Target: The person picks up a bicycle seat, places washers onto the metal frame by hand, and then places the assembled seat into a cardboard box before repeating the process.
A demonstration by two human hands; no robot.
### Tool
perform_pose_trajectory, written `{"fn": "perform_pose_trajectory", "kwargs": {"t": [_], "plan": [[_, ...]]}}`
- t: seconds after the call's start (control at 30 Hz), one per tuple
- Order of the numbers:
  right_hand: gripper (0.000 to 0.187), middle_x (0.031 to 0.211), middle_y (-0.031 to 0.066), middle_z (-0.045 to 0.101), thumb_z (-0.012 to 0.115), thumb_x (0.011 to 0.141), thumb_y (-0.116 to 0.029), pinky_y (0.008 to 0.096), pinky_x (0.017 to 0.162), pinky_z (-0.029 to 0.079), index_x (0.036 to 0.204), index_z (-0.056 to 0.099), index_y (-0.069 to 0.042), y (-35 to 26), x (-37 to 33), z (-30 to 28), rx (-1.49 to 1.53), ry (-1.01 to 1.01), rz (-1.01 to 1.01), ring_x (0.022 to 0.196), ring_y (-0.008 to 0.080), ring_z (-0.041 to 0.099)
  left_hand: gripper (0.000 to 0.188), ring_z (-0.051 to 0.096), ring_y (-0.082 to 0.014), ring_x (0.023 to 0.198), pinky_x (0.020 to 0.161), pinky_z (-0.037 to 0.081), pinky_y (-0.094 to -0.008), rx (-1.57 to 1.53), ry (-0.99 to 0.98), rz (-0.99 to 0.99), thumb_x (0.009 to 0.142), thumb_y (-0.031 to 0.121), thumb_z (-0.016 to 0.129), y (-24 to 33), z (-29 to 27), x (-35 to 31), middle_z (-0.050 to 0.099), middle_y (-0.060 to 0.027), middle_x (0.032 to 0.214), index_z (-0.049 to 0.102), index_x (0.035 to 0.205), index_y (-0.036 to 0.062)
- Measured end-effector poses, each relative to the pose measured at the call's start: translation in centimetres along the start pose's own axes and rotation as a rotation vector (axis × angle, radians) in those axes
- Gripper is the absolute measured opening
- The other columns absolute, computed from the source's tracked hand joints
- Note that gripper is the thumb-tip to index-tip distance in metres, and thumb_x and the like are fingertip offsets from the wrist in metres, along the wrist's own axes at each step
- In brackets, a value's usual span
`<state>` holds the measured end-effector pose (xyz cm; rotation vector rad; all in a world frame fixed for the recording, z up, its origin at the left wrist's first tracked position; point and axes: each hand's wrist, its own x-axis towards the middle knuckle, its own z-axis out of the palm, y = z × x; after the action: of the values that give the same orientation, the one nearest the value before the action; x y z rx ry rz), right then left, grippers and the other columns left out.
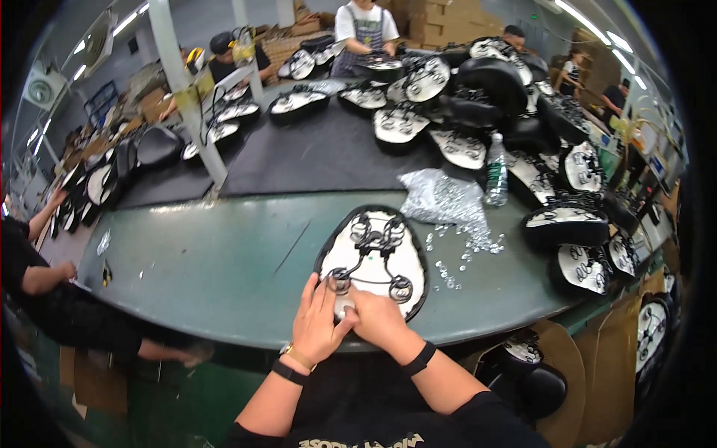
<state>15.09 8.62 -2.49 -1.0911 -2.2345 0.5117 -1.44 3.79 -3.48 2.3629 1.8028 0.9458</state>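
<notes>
An upturned bicycle-type saddle lies on the green table in front of me, showing its white base, black rim and black wire frame with coil springs. My left hand rests at its near left edge, fingers stretched out beside the near left spring. Curled inward, my right hand has its thumb and fingers closed just below that same spring. Whatever it pinches is hidden by the fingers. The near right spring is untouched.
A plastic bag of small clear rings spills loose rings right of the saddle. A water bottle stands behind. More upturned saddles pile up at the back and right. A metal post rises back left. Co-workers are around.
</notes>
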Motion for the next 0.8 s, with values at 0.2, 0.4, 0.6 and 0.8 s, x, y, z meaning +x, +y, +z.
{"fn": "perform_pose_trajectory", "kwargs": {"t": [0.2, 0.4, 0.6, 0.8], "plan": [[0.024, 0.078, 0.0106, 0.067, 0.063, 0.090, -0.019, 0.0438, 0.062, 0.054, 0.111, 0.070, -0.009, -0.2, -0.6, 0.2, 0.054, 0.038, -0.043, 0.071, 0.0321, 0.068, 0.088, 0.029, -0.0451, 0.147, 0.119, 0.030, -0.0478, -0.003, -0.027, -0.044, 0.100, 0.065, 0.044, 0.1, -0.3, -0.9, 0.046, -0.0257, 0.148, 0.041, 0.148, -0.0075], [0.028, 0.077, 0.0095, 0.067, 0.066, 0.089, -0.015, 0.0424, 0.061, 0.054, 0.116, 0.071, -0.011, -0.2, 0.0, 0.8, -0.103, -0.054, 0.003, 0.070, 0.0308, 0.067, 0.089, 0.029, -0.0449, 0.147, 0.118, 0.033, -0.0476, 0.003, -0.011, -0.037, 0.099, 0.066, 0.045, 0.3, -0.4, -0.5, 0.046, -0.0250, 0.148, 0.042, 0.147, -0.0087], [0.034, 0.083, 0.0106, 0.070, 0.064, 0.090, -0.018, 0.0444, 0.063, 0.055, 0.123, 0.068, -0.010, 0.0, -0.6, 0.6, 0.001, 0.028, -0.033, 0.076, 0.0325, 0.069, 0.083, 0.030, -0.0453, 0.147, 0.118, 0.032, -0.0472, 0.015, 0.012, -0.020, 0.099, 0.060, 0.051, 0.2, -0.1, -0.6, 0.046, -0.0240, 0.149, 0.042, 0.148, -0.0063], [0.023, 0.071, 0.0082, 0.065, 0.069, 0.088, -0.012, 0.0390, 0.058, 0.052, 0.111, 0.075, -0.008, 0.4, -0.8, -0.1, 0.065, 0.118, -0.252, 0.064, 0.0272, 0.066, 0.080, 0.032, -0.0474, 0.145, 0.117, 0.032, -0.0504, -0.078, 0.052, 0.014, 0.095, 0.050, 0.067, -0.2, 0.1, -1.4, 0.039, -0.0276, 0.152, 0.042, 0.149, -0.0037]]}}
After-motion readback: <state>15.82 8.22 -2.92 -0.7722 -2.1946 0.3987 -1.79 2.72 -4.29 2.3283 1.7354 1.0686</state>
